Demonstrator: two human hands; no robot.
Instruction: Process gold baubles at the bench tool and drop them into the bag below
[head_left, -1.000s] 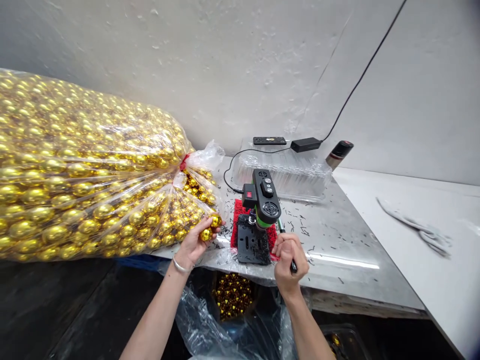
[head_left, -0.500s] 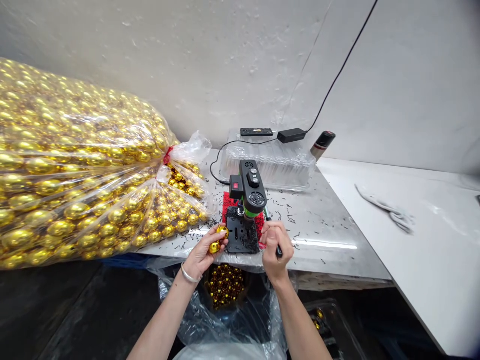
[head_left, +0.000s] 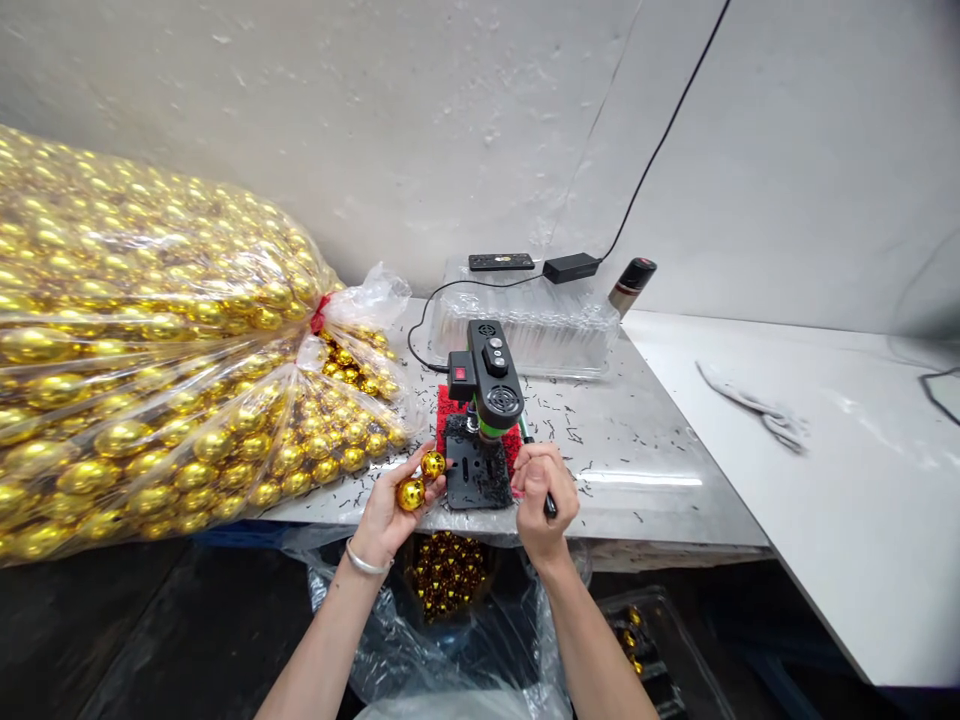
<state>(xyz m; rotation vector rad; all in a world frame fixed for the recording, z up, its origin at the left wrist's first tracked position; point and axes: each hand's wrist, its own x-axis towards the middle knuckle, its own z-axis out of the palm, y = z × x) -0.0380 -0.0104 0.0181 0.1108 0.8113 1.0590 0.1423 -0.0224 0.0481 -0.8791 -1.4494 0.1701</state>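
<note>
Machine (head_left: 495, 372) sits by the worktop's (head_left: 645, 500) front edge: left hand (head_left: 386, 512) just beside its base plate (head_left: 469, 490), half-curled round two gold balls (head_left: 411, 494), right hand (head_left: 543, 492) fisted round the lever (head_left: 551, 507) opposite.

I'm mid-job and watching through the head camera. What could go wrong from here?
The left hand cradles two gold balls near the front edge of the metal table; one could slip and drop.

Its fingertips are close to the black machine, while the right hand grips the handle; a pinch seems possible if fingers get under the head.

Black scraps litter the tabletop and might stick to the balls.
</note>
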